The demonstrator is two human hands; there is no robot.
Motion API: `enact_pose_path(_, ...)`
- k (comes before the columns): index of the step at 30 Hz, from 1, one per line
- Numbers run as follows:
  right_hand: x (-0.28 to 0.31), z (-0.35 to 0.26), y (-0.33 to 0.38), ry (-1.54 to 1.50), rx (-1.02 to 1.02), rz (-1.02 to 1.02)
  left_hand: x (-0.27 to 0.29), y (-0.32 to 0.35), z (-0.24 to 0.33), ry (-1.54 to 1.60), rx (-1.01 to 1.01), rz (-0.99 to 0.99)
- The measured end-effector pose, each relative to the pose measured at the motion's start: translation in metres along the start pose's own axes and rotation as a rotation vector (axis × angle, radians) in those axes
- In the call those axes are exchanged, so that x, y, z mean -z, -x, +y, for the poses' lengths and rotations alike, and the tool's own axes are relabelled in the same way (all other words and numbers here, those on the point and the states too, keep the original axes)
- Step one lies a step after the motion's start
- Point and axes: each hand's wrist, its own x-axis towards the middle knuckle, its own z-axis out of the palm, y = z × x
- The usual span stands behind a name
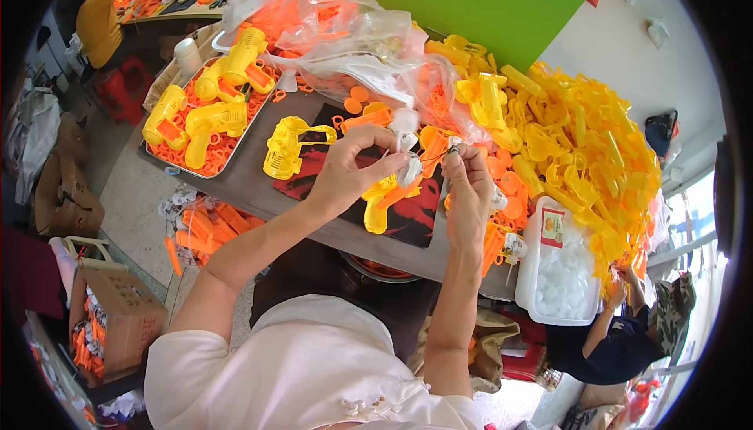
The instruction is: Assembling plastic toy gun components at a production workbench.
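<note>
Grasping a small silvery-white part (pixel 409 170) at the left hand's (pixel 351 168) fingertips, just right of the thumb; pinching a small dark piece (pixel 453 149) in the farther right hand (pixel 468 188); above a yellow-and-orange plastic gun-shaped shell (pixel 376 217), slanting up rightward.

Pale tiled floor (pixel 140 187), green panel (pixel 471 7)

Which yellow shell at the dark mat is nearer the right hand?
The yellow shell with an orange piece against it; the other shell lies left of the left hand, farther from the right hand.
</note>
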Motion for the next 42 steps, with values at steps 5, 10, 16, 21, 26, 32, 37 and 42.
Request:
enact_pose_path(5,-0.010,0.015,-0.005,-0.294,0.008,0.053,0.000,0.014,0.015,0.012,-0.059,-0.096)
enact_pose_path(10,0.005,0.016,-0.005,-0.409,-0.065,-0.143,0.021,0.021,0.031,-0.454,-0.757,-0.496)
enact_pose_path(16,0.005,0.002,-0.001,-0.253,-0.172,-0.355,0.013,-0.020,0.047,-0.282,-0.371,-0.202)
enact_pose_path(21,0.001,0.001,0.000,-0.169,-0.145,-0.337,-0.001,-0.026,0.021,-0.117,-0.316,-0.382)
enact_pose_path(26,0.005,-0.004,0.006,-0.348,-0.126,-0.356,-0.010,-0.025,0.023,-0.069,-0.315,-0.336)
enact_pose_path(32,0.002,0.018,0.025,-0.212,-0.001,-0.128,-0.019,-0.019,0.015,-0.079,-0.343,-0.291)
enact_pose_path(37,0.046,0.013,0.034,-0.288,-0.006,-0.053,0.006,-0.012,-0.027,-0.353,0.172,-0.217)
enact_pose_path(42,0.091,-0.032,0.024,0.010,-0.177,-0.092,0.024,0.031,-0.097,-1.040,0.079,-0.219)
